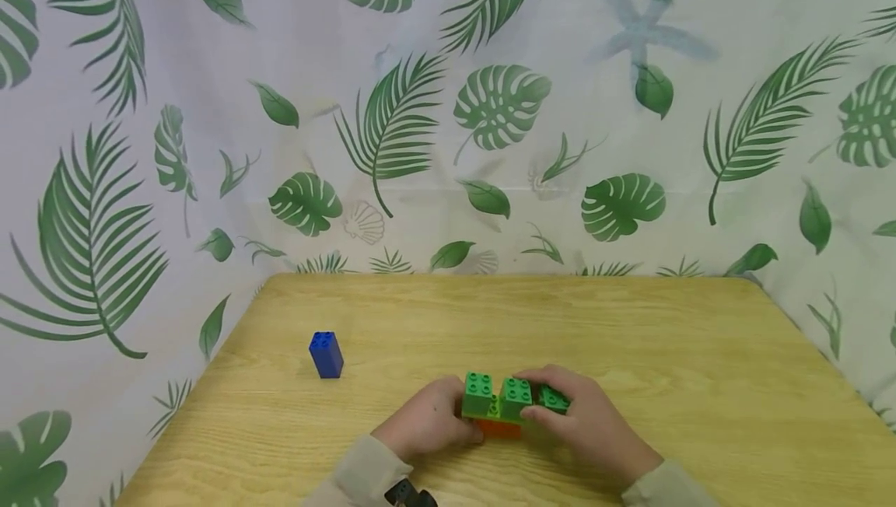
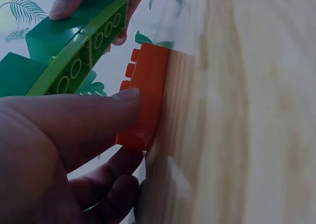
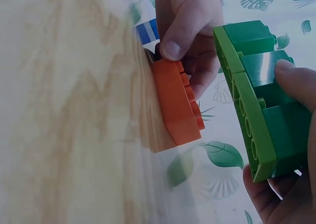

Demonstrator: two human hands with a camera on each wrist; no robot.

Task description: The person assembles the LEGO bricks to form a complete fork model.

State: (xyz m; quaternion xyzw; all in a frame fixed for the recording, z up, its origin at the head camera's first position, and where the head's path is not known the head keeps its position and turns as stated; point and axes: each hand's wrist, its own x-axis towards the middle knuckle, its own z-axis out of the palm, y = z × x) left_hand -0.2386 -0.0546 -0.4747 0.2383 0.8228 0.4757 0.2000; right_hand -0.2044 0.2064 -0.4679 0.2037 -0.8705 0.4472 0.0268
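Observation:
My left hand [image 1: 432, 416] pinches one end of an orange toy building brick [image 2: 148, 85], which sits on the wooden table with its studs up. Just above that brick, tilted in the wrist views, is a joined green block assembly [image 1: 516, 396]. My right hand [image 1: 591, 420] grips it by its right part, thumb on one dark green brick [image 3: 259, 68]. Three dark green bricks stand in a row on lime green bricks [image 3: 257, 130], whose hollow undersides show. In both wrist views a gap separates the assembly from the orange brick's studs.
A tall blue brick [image 1: 327, 358] stands upright on the table [image 1: 630, 320], left of and farther off than my hands. A leaf-patterned sheet [image 1: 532, 40] hangs behind the table's far edge. A small black device [image 1: 409, 494] is by the left sleeve.

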